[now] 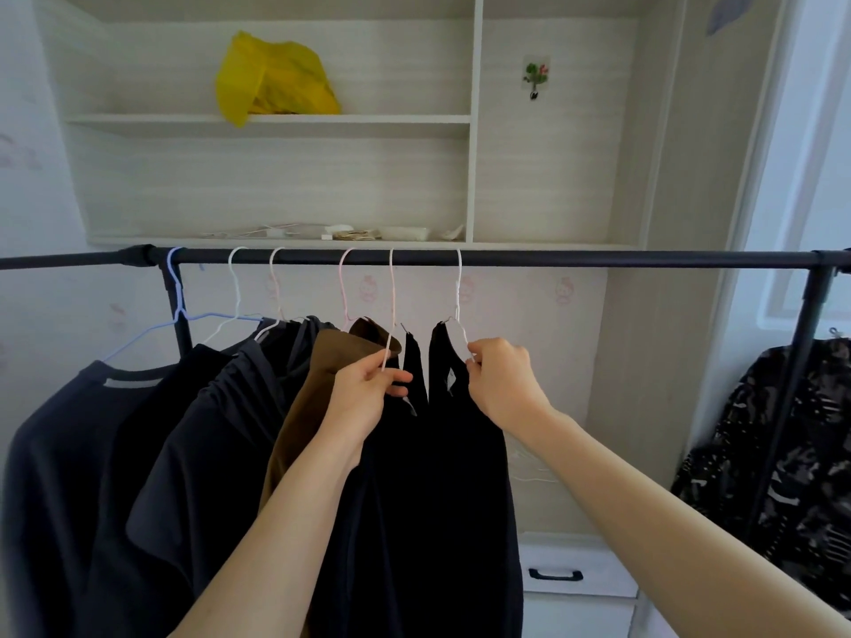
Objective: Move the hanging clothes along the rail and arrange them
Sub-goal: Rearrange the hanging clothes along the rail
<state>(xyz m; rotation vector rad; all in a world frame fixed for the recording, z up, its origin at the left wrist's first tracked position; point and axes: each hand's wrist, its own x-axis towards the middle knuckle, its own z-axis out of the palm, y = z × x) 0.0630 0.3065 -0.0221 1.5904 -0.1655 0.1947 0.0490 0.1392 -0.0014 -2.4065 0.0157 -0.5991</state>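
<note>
The hanging clothes (258,407) crowd the rail (552,258) from nine to twelve o'clock; with our left hand (364,393) and right hand (502,384) each pinching a white hanger's shoulder, we should lift slightly, sliding hooks evenly.

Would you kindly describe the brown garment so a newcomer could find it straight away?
Start at the black rail across the wardrobe. Six hangers crowd its left half; the brown garment hangs on the pink hanger, fourth from the left, beside the left hand. It is the only brown piece among dark clothes.

Black rail (598,259); six hangers (458,287) hooked on.
</note>
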